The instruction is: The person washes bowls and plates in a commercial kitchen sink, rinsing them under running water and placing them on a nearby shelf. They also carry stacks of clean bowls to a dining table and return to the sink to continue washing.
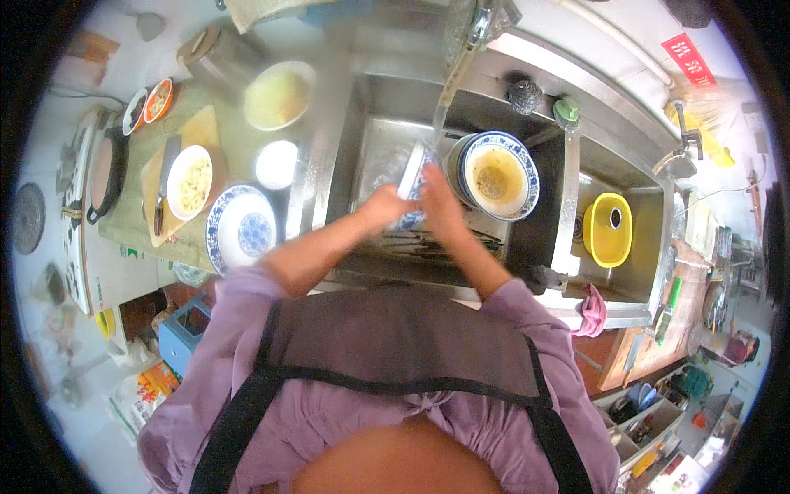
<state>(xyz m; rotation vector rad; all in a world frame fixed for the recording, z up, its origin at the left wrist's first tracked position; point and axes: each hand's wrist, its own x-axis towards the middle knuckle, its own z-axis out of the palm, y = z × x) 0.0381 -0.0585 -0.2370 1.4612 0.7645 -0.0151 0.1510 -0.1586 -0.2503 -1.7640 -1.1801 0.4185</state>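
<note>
Over the left basin of a steel sink (345,167), my left hand (384,207) grips a blue-and-white dish (412,173) turned on its edge. My right hand (441,200) is against the dish's patterned side; motion blur hides how its fingers lie. Above the dish, a faucet (457,77) sends down a stream of water. Just right of my right hand is a stack of blue-rimmed bowls (532,167), the top one holding cloudy yellowish liquid. Several chopsticks (426,244) lie on the basin floor below my hands.
Left of the sink, a counter carries a clean patterned bowl (241,228), a white bowl of food (190,183) and a knife (163,185) on a board. A steel scrubber (524,97) sits behind the basin. A yellow tub (608,238) occupies the right basin.
</note>
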